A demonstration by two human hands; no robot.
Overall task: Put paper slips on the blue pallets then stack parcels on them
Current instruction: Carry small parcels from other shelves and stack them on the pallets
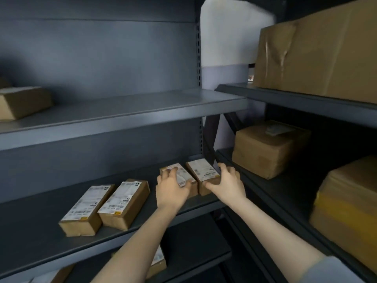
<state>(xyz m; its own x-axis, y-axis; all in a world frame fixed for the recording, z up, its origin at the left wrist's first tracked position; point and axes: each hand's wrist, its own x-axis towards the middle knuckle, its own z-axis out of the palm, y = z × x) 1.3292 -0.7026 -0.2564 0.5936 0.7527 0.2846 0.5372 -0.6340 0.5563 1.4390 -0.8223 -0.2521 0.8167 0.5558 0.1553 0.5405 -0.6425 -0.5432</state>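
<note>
Left parcel (184, 174) under curled left hand (172, 189) | right parcel (203, 169) gripped by right hand (229, 184) | both on shelf (40, 221)

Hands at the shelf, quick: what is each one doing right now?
Left hand: grips the left parcel.
Right hand: grips the right parcel.

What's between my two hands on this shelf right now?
In the head view, two labelled parcels side by side: the left parcel, gripped by the left hand, and the right parcel, gripped by the right hand.
</note>
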